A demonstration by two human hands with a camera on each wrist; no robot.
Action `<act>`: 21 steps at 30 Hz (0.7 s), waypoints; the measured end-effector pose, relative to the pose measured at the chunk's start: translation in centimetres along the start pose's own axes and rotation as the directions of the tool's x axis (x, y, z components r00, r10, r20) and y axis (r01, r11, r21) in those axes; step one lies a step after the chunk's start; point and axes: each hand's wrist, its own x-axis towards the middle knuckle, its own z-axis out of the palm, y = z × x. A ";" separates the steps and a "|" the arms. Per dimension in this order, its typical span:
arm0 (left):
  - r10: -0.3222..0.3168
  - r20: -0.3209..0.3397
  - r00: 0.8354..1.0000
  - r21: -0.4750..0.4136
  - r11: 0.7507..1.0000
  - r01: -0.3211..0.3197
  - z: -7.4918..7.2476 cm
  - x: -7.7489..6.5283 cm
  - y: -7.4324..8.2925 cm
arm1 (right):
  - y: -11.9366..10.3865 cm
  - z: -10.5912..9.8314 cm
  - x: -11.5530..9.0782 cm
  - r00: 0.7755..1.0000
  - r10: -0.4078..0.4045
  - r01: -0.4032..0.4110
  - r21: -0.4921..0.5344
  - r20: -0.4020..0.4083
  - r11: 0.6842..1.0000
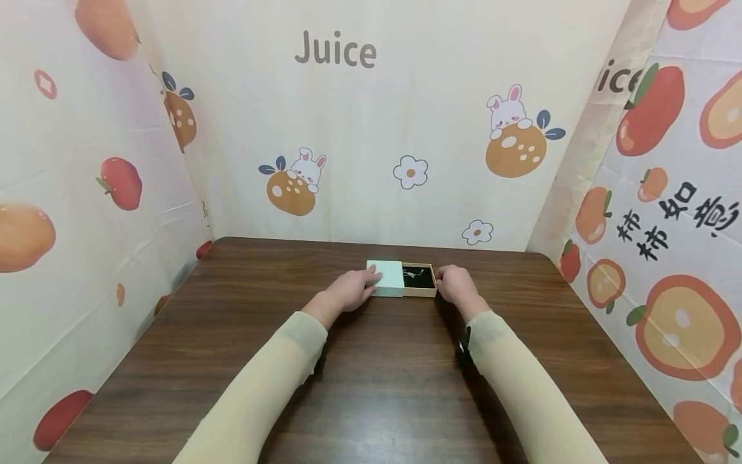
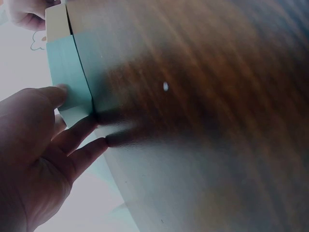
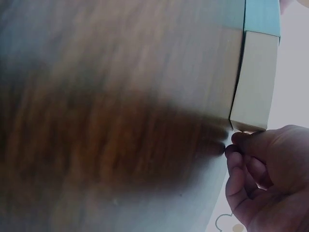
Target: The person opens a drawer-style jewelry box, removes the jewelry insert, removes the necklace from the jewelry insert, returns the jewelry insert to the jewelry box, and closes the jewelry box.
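Near the table's far edge lies a small slide-out jewelry box, its mint green sleeve (image 1: 388, 278) on the left and its beige drawer (image 1: 420, 292) drawn partway out to the right. A thin silver piece of jewelry (image 1: 413, 274) rests on the drawer's black lining (image 1: 426, 278). My left hand (image 1: 351, 288) grips the left end of the sleeve, with the thumb against it in the left wrist view. At the drawer's right end is my right hand (image 1: 456, 283), its fingers curled and fingertips (image 3: 240, 139) right at the end wall; the exact hold is partly hidden.
The box sits on a dark wood-grain table (image 1: 382, 386). Behind it hangs a pale curtain (image 1: 359, 129) printed with rabbits and fruit. Fruit-patterned cloths (image 1: 655, 212) stand along both sides of the table.
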 end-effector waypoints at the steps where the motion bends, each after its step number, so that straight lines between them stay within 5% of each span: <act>1: -0.004 0.003 1.000 0.000 1.000 0.004 0.0 0.1 0.0 | 0.0 0.0 -0.1 1.000 -0.004 0.004 0.001 0.002 1.000; 6: -0.006 0.005 1.000 -0.001 1.000 0.006 0.0 0.3 -0.1 | 0.3 -0.4 -0.1 0.999 0.021 -0.023 0.045 0.047 0.999; 12: -0.012 0.004 1.000 -0.010 1.000 0.012 0.0 0.3 -0.2 | -0.4 -0.8 0.4 0.998 0.032 -0.028 0.068 -0.051 0.997; 21: -0.013 0.016 1.000 -0.031 0.999 0.014 0.1 0.1 -0.2 | -3.0 -0.2 0.8 1.000 0.014 -0.017 -0.153 -0.021 0.988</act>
